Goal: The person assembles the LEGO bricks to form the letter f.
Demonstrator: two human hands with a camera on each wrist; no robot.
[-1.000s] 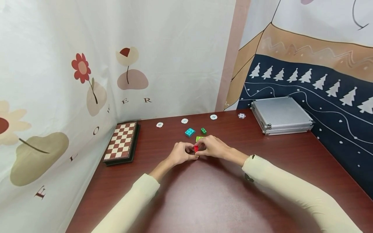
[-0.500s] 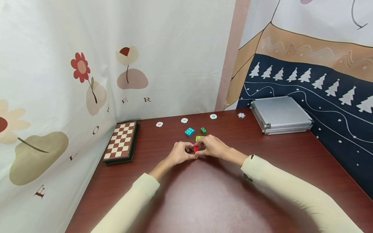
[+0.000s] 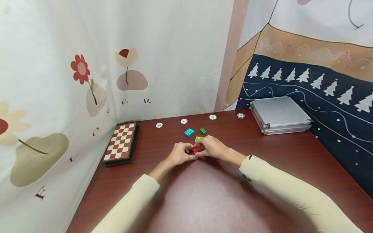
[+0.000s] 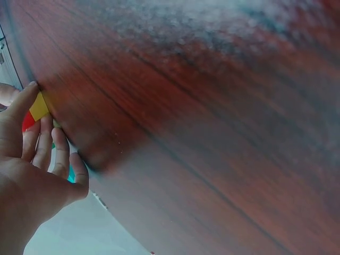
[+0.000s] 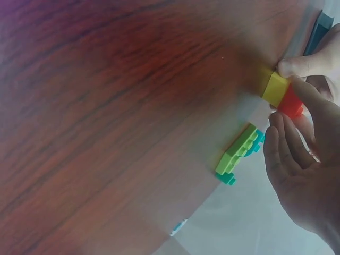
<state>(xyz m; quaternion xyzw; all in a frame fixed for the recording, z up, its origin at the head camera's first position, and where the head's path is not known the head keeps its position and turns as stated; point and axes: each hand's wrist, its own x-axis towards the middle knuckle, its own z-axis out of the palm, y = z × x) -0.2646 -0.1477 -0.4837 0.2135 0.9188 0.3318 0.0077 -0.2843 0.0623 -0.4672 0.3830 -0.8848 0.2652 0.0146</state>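
Near the table's middle, both hands meet around a red toy brick [image 3: 195,149] joined to a yellow toy brick [image 5: 275,89]. My right hand [image 3: 212,147] pinches the pair between thumb and fingers from the right. From the other side, the thumb and fingers of my left hand [image 3: 179,153] grip it too. In the left wrist view the yellow face shows between thumb and fingertips, and fingers cover part of the red. Just behind the hands lies a lime brick [image 3: 198,138], partly hidden by the right hand. Beyond it are a cyan brick [image 3: 189,132] and a small green brick [image 3: 203,130].
Several poker chips [image 3: 212,117] lie in a row along the table's back edge. A chessboard box [image 3: 120,142] sits at the left, and a silver metal case [image 3: 281,113] at the back right. Printed cloth hangs behind the table [image 3: 209,197].
The head view has shifted very slightly. Both hands stay in place around the red and yellow bricks, and the other bricks lie where they were.
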